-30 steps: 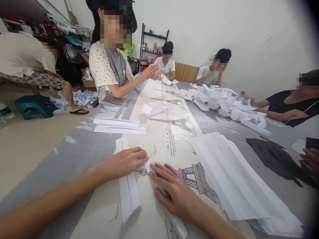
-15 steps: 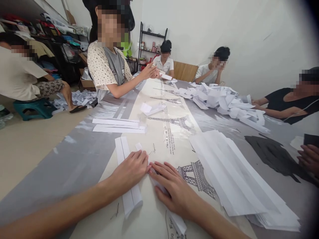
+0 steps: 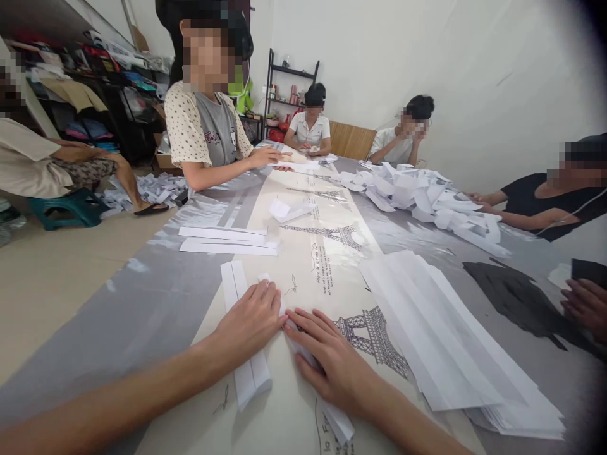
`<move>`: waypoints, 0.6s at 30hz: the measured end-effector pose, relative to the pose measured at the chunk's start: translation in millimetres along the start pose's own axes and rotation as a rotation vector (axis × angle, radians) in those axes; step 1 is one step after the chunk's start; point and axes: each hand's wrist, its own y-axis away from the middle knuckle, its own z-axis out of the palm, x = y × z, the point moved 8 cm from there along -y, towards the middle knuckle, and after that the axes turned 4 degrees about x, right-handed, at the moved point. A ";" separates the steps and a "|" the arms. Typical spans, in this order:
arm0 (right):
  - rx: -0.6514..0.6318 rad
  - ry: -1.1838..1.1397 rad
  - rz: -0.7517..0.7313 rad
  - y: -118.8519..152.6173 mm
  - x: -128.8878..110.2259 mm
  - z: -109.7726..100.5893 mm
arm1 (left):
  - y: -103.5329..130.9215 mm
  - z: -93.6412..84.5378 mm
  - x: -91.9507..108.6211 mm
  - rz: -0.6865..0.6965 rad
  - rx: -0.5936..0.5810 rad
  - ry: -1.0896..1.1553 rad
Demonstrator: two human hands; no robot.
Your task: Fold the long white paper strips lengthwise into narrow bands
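A narrow folded white paper strip [image 3: 337, 422] lies lengthwise under both my hands; its middle is covered, and its far end shows past my fingers. My left hand [image 3: 256, 315] has its fingers together and bent, closed on the strip. Flat along the nearer half rests my right hand [image 3: 327, 357], fingers stretched out and thumb apart, pressing the paper to the table. Both hands meet near the index fingers. Beneath my left wrist is another folded paper strip [image 3: 253, 382], with a lengthwise crease and its near end lifted a little.
A stack of white paper sheets [image 3: 441, 341] lies at right, a heap of folded paper [image 3: 412, 189] beyond it. Two paper strips [image 3: 227, 245] lie at left. The tablecloth [image 3: 156, 297] has tower prints. A person in a spotted-sleeve shirt [image 3: 213, 129] handles paper; others sit around.
My hands stay almost in place, the left fingers shifting slightly on the strip. Across the table, the person in the spotted-sleeve shirt has lowered their hands and paper to the tabletop.
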 end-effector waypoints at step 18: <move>0.016 -0.023 -0.015 -0.8 1.4 -2.7 | 4.2 10.4 -4.9 -0.116 -0.007 0.118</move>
